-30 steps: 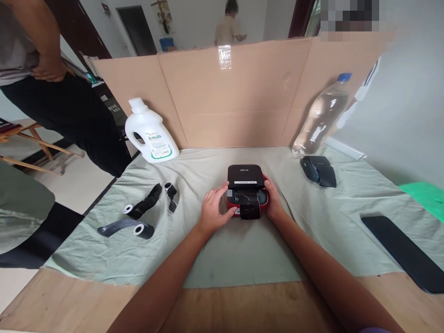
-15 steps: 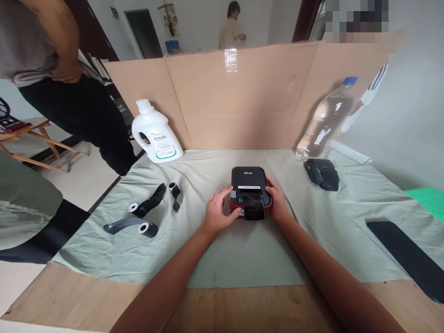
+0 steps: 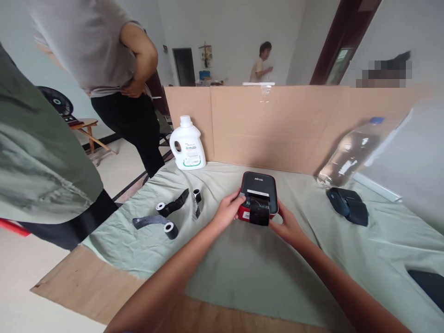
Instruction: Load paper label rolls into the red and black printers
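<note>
Head view: small boxy black-topped device with red sides (image 3: 258,180) sat mid-counter, between the two hands, over a pale green cloth (image 3: 239,282). Left hand (image 3: 228,212) gripped its left side, thumb on the top near the front corner, fingers down the red side. Right hand (image 3: 287,227) was closed around the right front corner, fingers along the side, thumb low at the front. Couldn't tell if the base touched the cloth. Wide glossy black strip (image 3: 259,213) hung out of the device's front; white label strip (image 3: 257,193) crossed the lid.

Left of it: three black tape rolls with pale cores (image 3: 170,230), tails partly unwound, lying on the cloth. White plastic jug with side handle (image 3: 190,150) stood upright behind them, by a brown cardboard panel (image 3: 267,132). To the right: clear plastic bottle with blue cap (image 3: 352,152), just behind a black rounded device (image 3: 348,206). Dark flat slab (image 3: 430,286) was cut off at the right edge. Bare wood of the counter (image 3: 83,282) showed at near left.
</note>
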Available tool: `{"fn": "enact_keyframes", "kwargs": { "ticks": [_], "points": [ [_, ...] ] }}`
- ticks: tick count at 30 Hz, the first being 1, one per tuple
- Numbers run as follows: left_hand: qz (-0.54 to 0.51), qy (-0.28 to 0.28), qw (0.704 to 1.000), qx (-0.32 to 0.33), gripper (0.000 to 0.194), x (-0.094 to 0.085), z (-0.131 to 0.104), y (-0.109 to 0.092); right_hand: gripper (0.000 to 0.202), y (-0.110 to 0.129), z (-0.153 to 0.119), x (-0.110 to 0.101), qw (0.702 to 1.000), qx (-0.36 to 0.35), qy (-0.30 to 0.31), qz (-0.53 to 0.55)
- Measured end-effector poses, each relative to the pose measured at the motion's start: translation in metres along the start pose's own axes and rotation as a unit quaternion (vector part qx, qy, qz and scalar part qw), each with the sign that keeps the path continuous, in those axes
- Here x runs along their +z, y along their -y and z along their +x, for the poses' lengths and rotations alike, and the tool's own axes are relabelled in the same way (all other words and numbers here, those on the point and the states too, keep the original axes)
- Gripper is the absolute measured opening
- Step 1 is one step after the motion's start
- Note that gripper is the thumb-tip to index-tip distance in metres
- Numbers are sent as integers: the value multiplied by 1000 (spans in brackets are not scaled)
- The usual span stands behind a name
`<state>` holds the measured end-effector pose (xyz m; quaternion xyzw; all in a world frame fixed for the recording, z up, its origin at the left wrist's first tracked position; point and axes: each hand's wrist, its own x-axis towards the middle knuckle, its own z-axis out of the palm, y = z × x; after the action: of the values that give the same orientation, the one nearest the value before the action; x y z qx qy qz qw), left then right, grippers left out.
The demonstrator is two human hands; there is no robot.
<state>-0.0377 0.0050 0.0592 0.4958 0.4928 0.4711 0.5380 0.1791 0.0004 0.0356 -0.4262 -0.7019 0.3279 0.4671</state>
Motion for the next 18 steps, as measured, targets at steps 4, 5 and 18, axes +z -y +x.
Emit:
{"fn": "enact_keyframes", "kwargs": {
  "ticks": [4, 5, 18],
  "points": [
    [1, -74, 996, 52, 35, -64, 32, -38, 61, 21, 75, 55, 998, -60, -14, 22],
    [-3, -100, 993, 61, 28, -82, 42, -46, 67, 24, 94, 72, 997, -74, -9, 35],
    [3, -246, 969, -23, 24, -246, 108, 3, 66, -26, 209, 252, 980, -105, 111, 128]
  ]
}}
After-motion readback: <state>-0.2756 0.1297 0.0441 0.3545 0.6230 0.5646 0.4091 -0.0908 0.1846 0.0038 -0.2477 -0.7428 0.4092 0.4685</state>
